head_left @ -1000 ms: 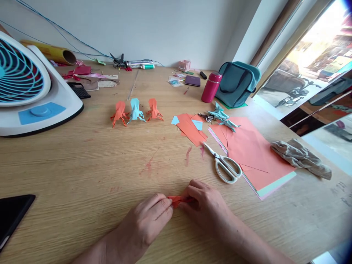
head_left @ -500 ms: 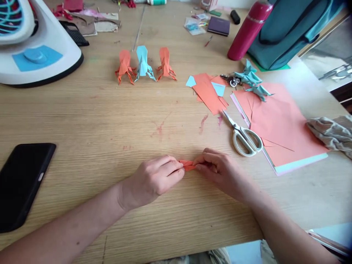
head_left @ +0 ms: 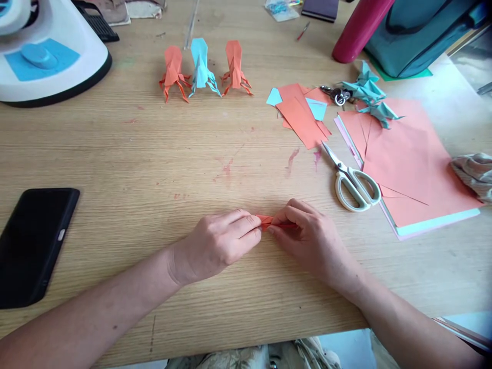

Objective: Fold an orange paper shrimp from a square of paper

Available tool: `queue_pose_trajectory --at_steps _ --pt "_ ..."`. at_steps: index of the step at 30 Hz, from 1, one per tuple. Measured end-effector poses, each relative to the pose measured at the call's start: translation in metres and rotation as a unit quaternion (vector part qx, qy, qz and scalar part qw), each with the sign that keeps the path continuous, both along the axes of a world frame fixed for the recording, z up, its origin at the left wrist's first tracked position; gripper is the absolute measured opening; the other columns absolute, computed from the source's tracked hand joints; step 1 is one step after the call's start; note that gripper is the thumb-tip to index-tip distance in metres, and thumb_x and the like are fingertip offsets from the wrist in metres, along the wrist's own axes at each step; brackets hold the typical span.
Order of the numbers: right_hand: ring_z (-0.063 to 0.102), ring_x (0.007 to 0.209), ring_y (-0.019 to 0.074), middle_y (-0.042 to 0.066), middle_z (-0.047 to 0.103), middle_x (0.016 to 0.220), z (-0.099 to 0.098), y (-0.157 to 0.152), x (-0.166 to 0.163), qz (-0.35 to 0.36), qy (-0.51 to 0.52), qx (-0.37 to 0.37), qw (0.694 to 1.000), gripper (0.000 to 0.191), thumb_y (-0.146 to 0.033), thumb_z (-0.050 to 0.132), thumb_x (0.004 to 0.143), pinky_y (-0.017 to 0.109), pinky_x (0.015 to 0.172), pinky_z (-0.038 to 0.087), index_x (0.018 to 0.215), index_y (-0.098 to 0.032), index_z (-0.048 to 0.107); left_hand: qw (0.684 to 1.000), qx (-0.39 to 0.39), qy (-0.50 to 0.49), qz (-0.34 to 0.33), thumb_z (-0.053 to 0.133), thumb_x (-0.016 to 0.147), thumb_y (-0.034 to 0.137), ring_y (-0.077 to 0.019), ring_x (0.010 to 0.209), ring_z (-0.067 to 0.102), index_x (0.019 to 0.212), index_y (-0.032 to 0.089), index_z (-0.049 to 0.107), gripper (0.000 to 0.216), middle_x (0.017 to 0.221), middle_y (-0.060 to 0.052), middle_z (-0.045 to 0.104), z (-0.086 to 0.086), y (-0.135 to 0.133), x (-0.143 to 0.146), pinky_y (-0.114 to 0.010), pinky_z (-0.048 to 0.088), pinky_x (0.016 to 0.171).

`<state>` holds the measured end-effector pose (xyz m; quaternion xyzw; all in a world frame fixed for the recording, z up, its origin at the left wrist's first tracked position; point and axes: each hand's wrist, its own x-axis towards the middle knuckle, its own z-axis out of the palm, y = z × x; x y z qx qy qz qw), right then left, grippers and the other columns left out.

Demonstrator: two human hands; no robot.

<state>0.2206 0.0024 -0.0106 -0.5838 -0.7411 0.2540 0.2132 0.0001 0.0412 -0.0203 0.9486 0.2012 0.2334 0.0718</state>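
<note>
A small folded piece of orange paper (head_left: 265, 221) is pinched between my two hands, low over the table. My left hand (head_left: 221, 240) grips its left end with the fingertips pressed together. On the other side, my right hand (head_left: 307, 233) is closed on the right end with thumb and index finger. Most of the paper is hidden by my fingers; a narrow creased strip shows between them. White-handled scissors (head_left: 355, 187) lie to the right, beyond my right hand.
Three origami squids, orange (head_left: 172, 69), blue (head_left: 200, 66) and orange (head_left: 234, 66), stand at the back. Paper scraps (head_left: 302, 120) and a stack of coloured paper (head_left: 407, 159) lie right. A phone (head_left: 34, 241) is left, a fan (head_left: 57, 66) behind it, a magenta bottle (head_left: 359, 31) at back.
My right fingers have shifted slightly left along the orange paper, so less of it shows between my hands. The camera view has tilted down a little.
</note>
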Motion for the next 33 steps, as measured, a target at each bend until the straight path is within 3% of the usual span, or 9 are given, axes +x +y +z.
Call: queue_pose_trajectory --at_steps 6,14,25,29,33 --pt "0.054 0.073 0.0165 0.002 0.06 0.078 0.0 0.0 -0.001 0.023 -0.018 0.054 0.998 0.013 -0.02 0.063 0.092 0.03 0.068 0.041 0.079 -0.02 0.064 1.0 -0.002 0.01 -0.004 0.047 0.099 0.006 -0.0146 0.098 0.069 0.107 0.017 0.067 0.024 0.103 -0.004 0.074 0.001 -0.001 0.0 -0.024 0.059 0.085" --pt "0.053 0.071 0.0162 0.002 0.058 0.078 -0.002 0.0 -0.007 0.029 -0.041 0.062 0.997 0.014 -0.011 0.061 0.087 0.031 0.068 0.04 0.078 -0.02 0.058 0.999 0.034 0.033 0.003 0.051 0.097 0.003 -0.0141 0.09 0.069 0.098 0.013 0.069 0.019 0.096 -0.004 0.074 0.002 -0.001 0.001 -0.023 0.059 0.081" --pt "0.05 0.07 0.017 0.004 0.056 0.078 -0.005 -0.012 0.0 0.097 -0.123 0.165 0.974 0.024 -0.012 0.047 0.1 0.03 0.065 0.042 0.082 -0.019 0.062 0.998 0.045 0.038 0.021 0.048 0.099 0.004 -0.0122 0.083 0.067 0.098 0.015 0.066 0.021 0.091 -0.002 0.072 0.003 -0.002 0.003 -0.022 0.056 0.077" --pt "0.049 0.068 0.0154 0.004 0.057 0.078 -0.006 -0.014 0.002 0.105 -0.13 0.176 0.97 0.027 -0.013 0.047 0.102 0.03 0.062 0.04 0.081 -0.019 0.063 0.998 0.031 0.045 0.033 0.046 0.1 0.005 -0.0118 0.08 0.066 0.106 0.015 0.065 0.023 0.088 -0.001 0.071 0.003 -0.002 0.002 -0.022 0.055 0.076" --pt "0.044 0.067 0.0165 0.004 0.052 0.075 -0.005 -0.013 0.002 0.13 -0.154 0.192 0.96 0.028 -0.011 0.047 0.101 0.03 0.062 0.038 0.079 -0.017 0.063 0.999 0.02 0.027 0.03 0.051 0.097 0.004 -0.0133 0.084 0.067 0.1 0.014 0.067 0.019 0.092 -0.002 0.072 -0.001 -0.003 0.001 -0.023 0.056 0.077"
